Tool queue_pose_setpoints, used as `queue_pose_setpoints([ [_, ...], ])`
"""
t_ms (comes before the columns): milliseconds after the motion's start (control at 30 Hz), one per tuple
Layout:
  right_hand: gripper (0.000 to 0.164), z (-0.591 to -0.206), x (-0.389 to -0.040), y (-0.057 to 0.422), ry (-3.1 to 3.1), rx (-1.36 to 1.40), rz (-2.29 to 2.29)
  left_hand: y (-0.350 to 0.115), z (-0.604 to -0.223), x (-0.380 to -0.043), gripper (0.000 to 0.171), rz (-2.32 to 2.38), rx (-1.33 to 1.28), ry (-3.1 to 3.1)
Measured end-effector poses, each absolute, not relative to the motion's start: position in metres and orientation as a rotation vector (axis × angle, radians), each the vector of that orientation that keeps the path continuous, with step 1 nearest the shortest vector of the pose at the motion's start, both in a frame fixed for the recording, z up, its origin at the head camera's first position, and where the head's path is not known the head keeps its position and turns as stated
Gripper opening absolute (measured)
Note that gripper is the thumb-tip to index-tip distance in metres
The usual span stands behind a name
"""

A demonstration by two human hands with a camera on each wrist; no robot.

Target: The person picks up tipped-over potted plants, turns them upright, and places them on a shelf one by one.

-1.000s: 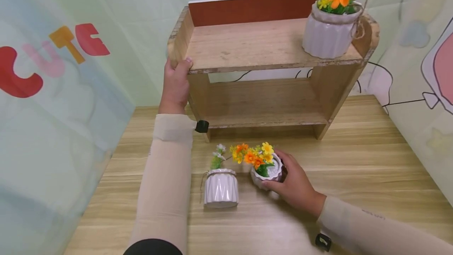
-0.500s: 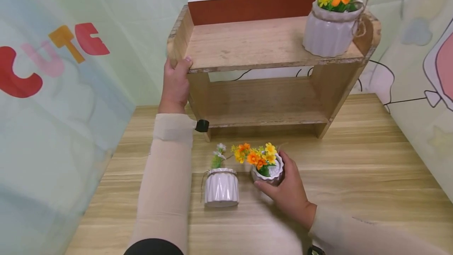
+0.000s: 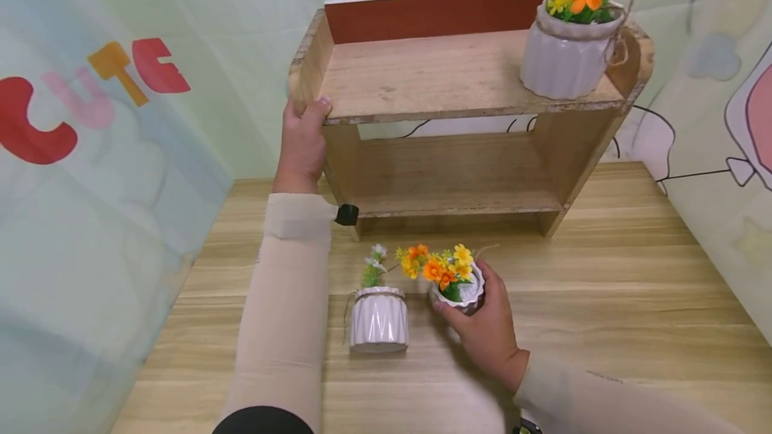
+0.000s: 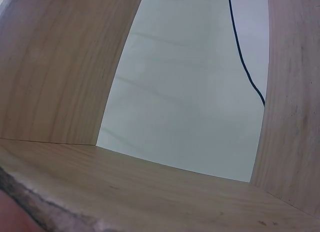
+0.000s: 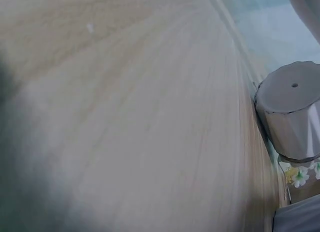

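Note:
My left hand (image 3: 301, 149) grips the left upright of a wooden shelf (image 3: 422, 76), thumb over the front corner of the top board. In the left wrist view the bare wood (image 4: 45, 66) of the shelf fills the sides, with a finger edge at the lower left. On the table, my right hand (image 3: 487, 330) holds a small white flowerpot (image 3: 468, 292) around its side, fingers behind and thumb in front. Orange and yellow artificial flowers (image 3: 435, 270) lean left out of it. Beside it a second white flowerpot (image 3: 378, 320) lies on its side, base towards me, with small white flowers.
A larger white pot (image 3: 563, 59) with orange and yellow flowers stands at the right end of the top board. A printed cloth backdrop (image 3: 151, 132) hangs around the wood-grain table (image 3: 633, 286). In the right wrist view the lying pot's base (image 5: 292, 91) shows a drain hole.
My right hand and forearm have swung left around the small pot, the thumb sliding forward along its front. The pot has turned slightly, and its string now shows behind. My left hand keeps its grip.

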State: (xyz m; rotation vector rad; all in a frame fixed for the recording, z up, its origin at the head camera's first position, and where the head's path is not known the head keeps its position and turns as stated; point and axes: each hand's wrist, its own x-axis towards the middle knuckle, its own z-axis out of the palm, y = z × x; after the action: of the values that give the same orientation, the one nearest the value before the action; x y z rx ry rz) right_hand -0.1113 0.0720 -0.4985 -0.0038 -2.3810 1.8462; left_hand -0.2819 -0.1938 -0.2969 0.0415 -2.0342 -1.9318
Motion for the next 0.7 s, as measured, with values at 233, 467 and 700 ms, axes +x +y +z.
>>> queue_pose_setpoints([
  [233, 0.099, -0.498, -0.111, 0.077, -2.412, 0.031, 1.821, -0.193, -0.296, -0.282, 0.068, -1.949, 0.035, -2.026],
  [467, 0.102, -0.484, -0.112, 0.083, -2.449, 0.070, 1.795, -0.193, -0.295, -0.281, 0.073, -1.945, 0.056, -2.057],
  [700, 0.096, -0.446, -0.120, 0.089, -2.418, 0.182, 1.725, -0.195, -0.296, -0.281, 0.074, -1.951, 0.101, -2.080],
])
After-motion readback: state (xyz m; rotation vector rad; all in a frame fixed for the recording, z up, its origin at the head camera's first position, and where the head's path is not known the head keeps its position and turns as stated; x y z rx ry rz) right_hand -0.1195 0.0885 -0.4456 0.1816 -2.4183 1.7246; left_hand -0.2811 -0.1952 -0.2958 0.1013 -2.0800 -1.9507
